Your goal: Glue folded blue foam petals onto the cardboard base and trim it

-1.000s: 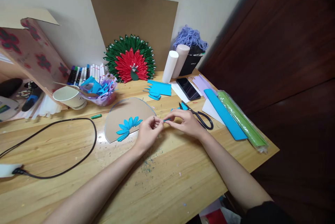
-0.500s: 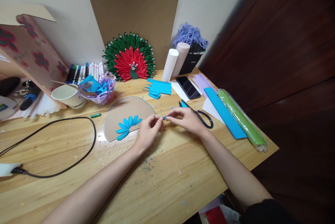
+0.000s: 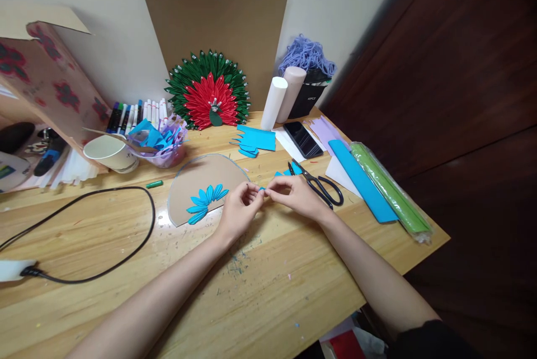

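Note:
A small piece of blue crepe paper (image 3: pixel 262 189) is pinched between the fingertips of my left hand (image 3: pixel 241 205) and my right hand (image 3: pixel 291 194), which nearly meet. Fingers cover most of the piece, so its shape is hard to make out. Left of my left hand lies a half-round cardboard base (image 3: pixel 184 185) with a fan of blue paper petals (image 3: pixel 207 201) along its lower edge. Black-handled scissors (image 3: pixel 321 187) rest partly behind my right hand, with blue scraps (image 3: pixel 296 168) by the blades. Farther back is a blue paper sheet with a fringed edge (image 3: pixel 260 138).
A green and red paper peacock (image 3: pixel 210 90) leans against a cardboard sheet (image 3: pixel 218 18). To the right are a phone (image 3: pixel 302 140), a blue paper roll (image 3: pixel 364 183) and wrapped green paper (image 3: pixel 390 194). A cup (image 3: pixel 109 152), a scrap bowl (image 3: pixel 161 152) and a black cable (image 3: pixel 153 225) are leftward.
My fingertips have shifted slightly on the blue paper piece, and less of it shows between them. My right hand has moved a little, showing more of the scissors' handles.

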Demonstrator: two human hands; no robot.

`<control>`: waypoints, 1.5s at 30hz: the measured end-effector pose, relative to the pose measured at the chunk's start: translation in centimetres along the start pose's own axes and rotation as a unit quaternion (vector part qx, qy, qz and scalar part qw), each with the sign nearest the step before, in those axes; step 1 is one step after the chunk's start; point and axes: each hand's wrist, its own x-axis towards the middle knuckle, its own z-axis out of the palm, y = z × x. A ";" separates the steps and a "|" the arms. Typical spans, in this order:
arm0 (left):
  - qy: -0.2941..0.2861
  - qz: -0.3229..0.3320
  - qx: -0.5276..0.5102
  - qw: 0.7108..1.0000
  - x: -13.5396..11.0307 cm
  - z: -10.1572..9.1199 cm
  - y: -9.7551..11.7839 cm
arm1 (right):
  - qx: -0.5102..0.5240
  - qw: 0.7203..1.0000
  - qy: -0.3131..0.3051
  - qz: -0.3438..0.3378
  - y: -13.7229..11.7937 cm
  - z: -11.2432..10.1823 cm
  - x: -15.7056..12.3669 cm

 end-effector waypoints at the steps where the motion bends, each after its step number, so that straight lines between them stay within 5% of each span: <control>1: 0.000 -0.002 0.000 1.000 0.0 0.0 0.0 | 0.001 1.000 0.001 0.001 0.0 0.0 0.0; 38: -0.010 0.008 -0.045 0.999 0.2 -0.1 0.1 | 0.283 0.948 0.052 0.133 1.3 0.9 0.8; 45: 0.000 0.016 -0.061 0.998 0.3 0.0 0.1 | 0.226 0.971 0.049 0.064 0.8 0.9 0.8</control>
